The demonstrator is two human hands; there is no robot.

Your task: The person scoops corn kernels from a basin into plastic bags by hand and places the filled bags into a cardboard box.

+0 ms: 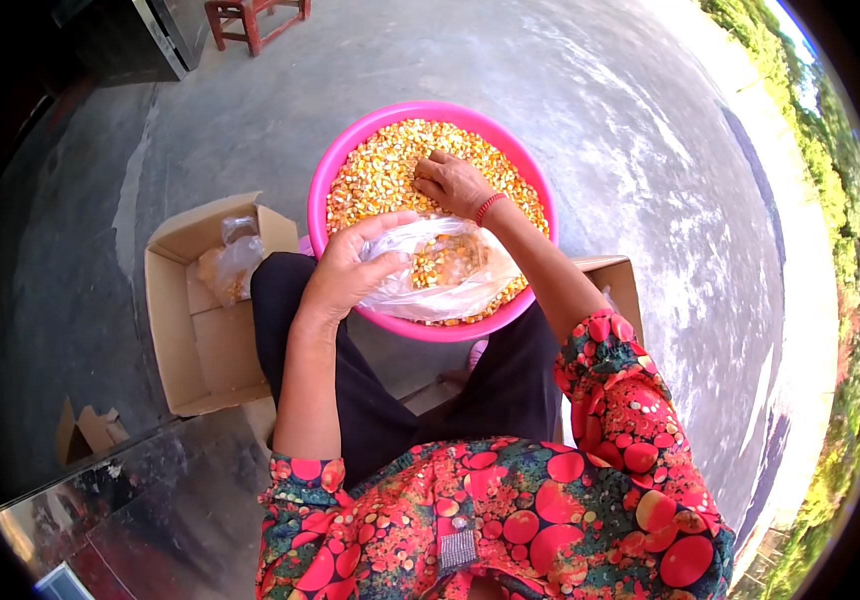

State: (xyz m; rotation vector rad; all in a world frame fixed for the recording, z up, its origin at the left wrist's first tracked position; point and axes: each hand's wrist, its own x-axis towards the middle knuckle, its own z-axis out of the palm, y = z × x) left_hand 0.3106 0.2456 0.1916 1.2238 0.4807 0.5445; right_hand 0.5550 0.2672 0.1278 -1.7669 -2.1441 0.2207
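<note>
A pink basin (pixel 322 187) full of yellow corn kernels (pixel 375 168) stands in front of my knees. My left hand (pixel 346 268) grips the rim of a clear plastic bag (pixel 397 292) between thumb and fingers. The bag's mouth gapes over the near side of the basin, and some kernels lie inside it. Beyond the bag, my right hand (pixel 453 186), with a red bracelet (pixel 490 207) at the wrist, has its fingers curled into the corn. Its fingertips are partly hidden among the kernels.
An open cardboard box (pixel 172 300) on the left holds a filled plastic bag (pixel 232 266). Another cardboard box (pixel 618 290) is partly hidden by my right arm. A red stool (pixel 250 25) stands far back. A dark shiny surface (pixel 170 500) lies at lower left.
</note>
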